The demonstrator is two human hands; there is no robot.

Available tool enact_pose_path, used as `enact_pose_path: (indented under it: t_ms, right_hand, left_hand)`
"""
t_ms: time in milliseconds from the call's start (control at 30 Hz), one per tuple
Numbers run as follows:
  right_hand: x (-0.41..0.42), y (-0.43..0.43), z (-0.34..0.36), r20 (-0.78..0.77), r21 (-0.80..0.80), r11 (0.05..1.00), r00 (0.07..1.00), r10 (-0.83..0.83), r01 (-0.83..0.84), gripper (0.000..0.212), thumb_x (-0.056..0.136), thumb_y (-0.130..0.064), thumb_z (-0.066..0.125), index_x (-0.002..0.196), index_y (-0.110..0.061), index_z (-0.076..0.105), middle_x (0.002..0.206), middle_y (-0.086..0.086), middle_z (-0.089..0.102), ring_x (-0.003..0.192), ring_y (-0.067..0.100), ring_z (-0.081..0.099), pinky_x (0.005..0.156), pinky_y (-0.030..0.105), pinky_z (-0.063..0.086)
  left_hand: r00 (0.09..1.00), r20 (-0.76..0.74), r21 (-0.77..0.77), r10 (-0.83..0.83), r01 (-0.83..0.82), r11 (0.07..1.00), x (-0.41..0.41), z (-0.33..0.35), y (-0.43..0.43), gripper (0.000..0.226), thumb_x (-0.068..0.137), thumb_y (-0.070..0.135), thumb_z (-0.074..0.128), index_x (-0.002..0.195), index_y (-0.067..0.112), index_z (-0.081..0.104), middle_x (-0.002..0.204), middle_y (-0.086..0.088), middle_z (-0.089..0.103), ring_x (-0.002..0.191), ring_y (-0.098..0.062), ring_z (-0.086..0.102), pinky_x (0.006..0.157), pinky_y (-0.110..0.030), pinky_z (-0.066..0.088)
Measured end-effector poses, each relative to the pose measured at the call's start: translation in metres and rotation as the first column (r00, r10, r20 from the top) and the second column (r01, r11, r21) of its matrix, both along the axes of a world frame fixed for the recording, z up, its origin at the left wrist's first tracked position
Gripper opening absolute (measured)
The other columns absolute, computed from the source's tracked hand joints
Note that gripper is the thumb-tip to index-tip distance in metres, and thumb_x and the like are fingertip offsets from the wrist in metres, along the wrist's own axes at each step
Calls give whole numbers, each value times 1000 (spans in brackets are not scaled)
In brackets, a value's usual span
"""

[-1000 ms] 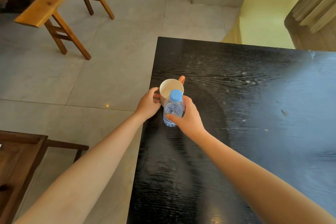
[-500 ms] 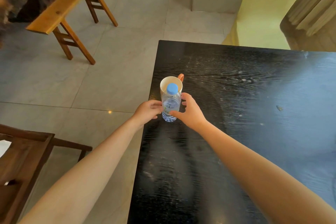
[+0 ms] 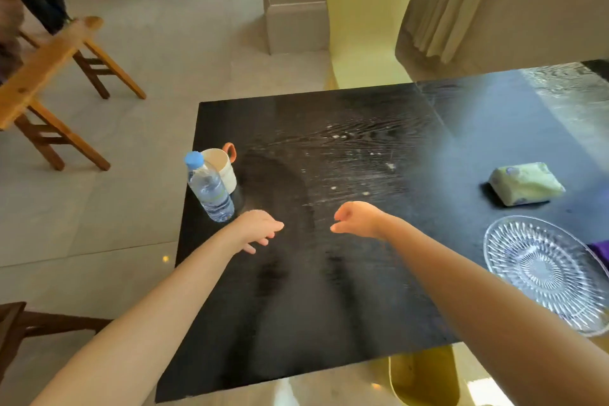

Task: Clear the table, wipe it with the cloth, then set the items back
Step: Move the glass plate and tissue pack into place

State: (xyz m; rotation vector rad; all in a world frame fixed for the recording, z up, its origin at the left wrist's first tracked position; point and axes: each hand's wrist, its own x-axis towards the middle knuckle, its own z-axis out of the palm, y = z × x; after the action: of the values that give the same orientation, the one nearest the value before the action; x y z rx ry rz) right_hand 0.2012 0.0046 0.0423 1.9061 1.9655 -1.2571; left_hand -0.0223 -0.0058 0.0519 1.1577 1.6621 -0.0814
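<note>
A small water bottle (image 3: 211,192) with a blue cap stands at the left edge of the black table (image 3: 329,290). Right behind it sits a cream mug (image 3: 221,169) with an orange handle. My left hand (image 3: 258,230) hovers just right of the bottle, fingers relaxed and holding nothing. My right hand (image 3: 356,219) hangs over the middle of the table with loosely curled fingers, also holding nothing. A green tissue pack (image 3: 525,183) lies at the right, and a cut-glass plate (image 3: 543,269) sits near the right front. A sliver of purple cloth (image 3: 601,252) shows at the right edge.
A yellow chair (image 3: 365,16) stands behind the table's far edge, another yellow seat (image 3: 425,376) below the near edge. A wooden bench (image 3: 49,76) is on the tiled floor to the left. Dark wooden furniture (image 3: 13,326) sits at bottom left.
Both hands have let go of the bottle and mug and drawn back toward me. The view swung right, bringing in the tissue pack and glass plate.
</note>
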Motion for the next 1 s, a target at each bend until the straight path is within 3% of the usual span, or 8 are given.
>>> enact_pose_path:
  t_ms: [200, 333, 533, 733, 867, 1000]
  right_hand:
    - [135, -62, 14, 122, 52, 998, 992, -44, 38, 43, 87, -34, 60, 119, -6, 59, 125, 11, 61, 119, 28, 53, 98, 33, 42]
    - [234, -107, 33, 104, 72, 976, 972, -212, 205, 42, 95, -29, 45, 115, 5, 58, 119, 23, 59, 113, 34, 55, 89, 39, 44]
    - [348, -175, 50, 275, 138, 964, 926, -259, 229, 40, 92, -33, 54, 116, -3, 62, 120, 15, 63, 109, 29, 59, 91, 33, 44]
    - [408, -215, 31, 234, 219, 871, 843, -484, 439, 35, 87, -32, 60, 106, -3, 63, 109, 15, 67, 89, 25, 58, 69, 25, 35]
    - [430, -234, 3, 196, 162, 792, 768, -610, 588, 33, 86, -28, 61, 105, -1, 62, 108, 16, 68, 94, 29, 61, 80, 35, 49]
    - [445, -236, -15, 174, 206, 634, 610, -773, 745, 39, 86, -25, 61, 116, -3, 54, 116, 17, 63, 105, 32, 59, 83, 36, 47]
  left_hand:
    - [974, -19, 13, -225, 226, 974, 155, 16, -25, 46, 95, 35, 47, 136, 12, 43, 133, -5, 56, 114, -20, 58, 89, -39, 51]
    - [953, 69, 50, -296, 293, 955, 257, 28, -47, 45, 94, 34, 49, 133, 10, 45, 130, -8, 58, 110, -21, 60, 89, -42, 52]
    - [919, 146, 29, -367, 367, 930, 374, 25, -81, 47, 94, 30, 51, 135, 9, 44, 131, -11, 57, 112, -24, 60, 92, -43, 51]
    - [868, 85, 36, -490, 489, 872, 455, 14, -74, 49, 93, 28, 52, 136, 7, 42, 131, -12, 56, 111, -26, 59, 88, -44, 50]
    - [819, 44, 3, -573, 573, 819, 491, -13, -63, 47, 93, 28, 50, 134, 6, 43, 126, -12, 57, 103, -24, 59, 82, -42, 51]
    - [797, -59, 143, -602, 603, 785, 520, -26, -22, 55, 88, 31, 57, 134, 6, 43, 129, -13, 53, 108, -28, 57, 81, -40, 54]
